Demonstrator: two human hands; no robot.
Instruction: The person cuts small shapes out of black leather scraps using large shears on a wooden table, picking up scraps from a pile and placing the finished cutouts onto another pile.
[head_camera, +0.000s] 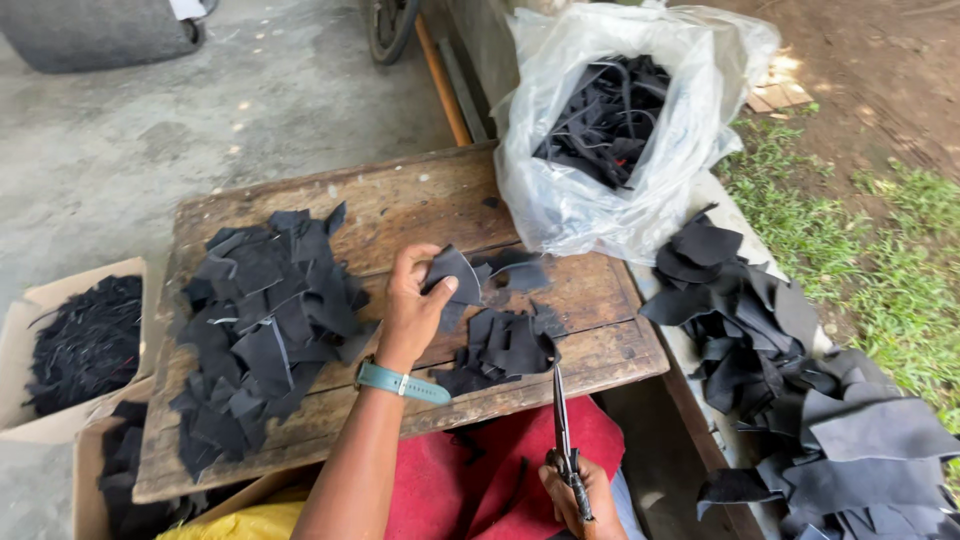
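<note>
My left hand (413, 306), with a teal wristband, pinches a dark grey leather scrap (452, 272) above the worn wooden table (400, 205). Just right of it lies a small heap of cut black pieces (503, 345). My right hand (580, 497) is low at the table's near edge, closed around the handles of black scissors (560, 420) whose blades point up toward that heap. A larger pile of black scraps (262, 325) covers the table's left half.
A clear plastic bag (590, 190) of black strips stands at the table's back right. More grey leather pieces (770, 340) are heaped on the right. Cardboard boxes (20, 330) with black trimmings sit at the left. Concrete floor behind, grass at right.
</note>
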